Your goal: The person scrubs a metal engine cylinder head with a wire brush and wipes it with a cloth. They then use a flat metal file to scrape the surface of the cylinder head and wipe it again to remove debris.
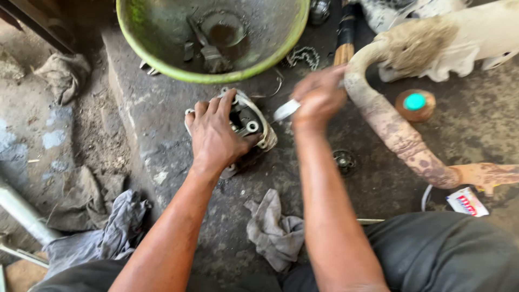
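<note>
My left hand (213, 132) presses down on a dark metal engine part (250, 121) with a pale gasket rim, lying on the oily concrete floor. My right hand (318, 97), blurred by motion, is closed around a small tool with a flat pale blade (285, 110). The blade's tip sits just right of the engine part.
A green basin (162, 59) holding a brush and dirty parts stands just beyond. A rusty curved exhaust pipe (389, 127) runs along the right. A grey rag (273, 230), a small gear (344, 160), a round tin with a teal top (414, 103) and a small packet (466, 201) lie around.
</note>
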